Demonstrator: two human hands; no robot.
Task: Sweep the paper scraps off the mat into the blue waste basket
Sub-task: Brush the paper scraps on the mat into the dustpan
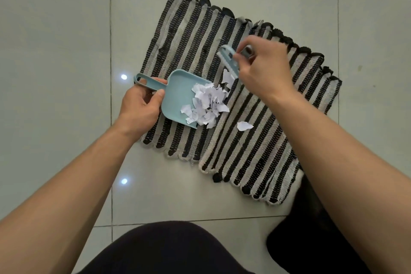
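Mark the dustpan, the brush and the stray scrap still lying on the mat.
dustpan (178,93): head view, bare inside of the pan.
brush (229,60): head view, pale blue back.
stray scrap (244,126): head view, middle of the paper.

Pale tiled floor (55,51); striped woven mat (255,140) lying on it

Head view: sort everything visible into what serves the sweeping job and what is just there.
Part of the job:
- striped mat
- paper scraps heaped at the dustpan's mouth
- stray scrap on the mat
- light blue dustpan, held by the left hand
- small brush, held by the right hand

Just there:
- tiled floor
- dark cloth by the mat's corner

The waste basket is out of view.
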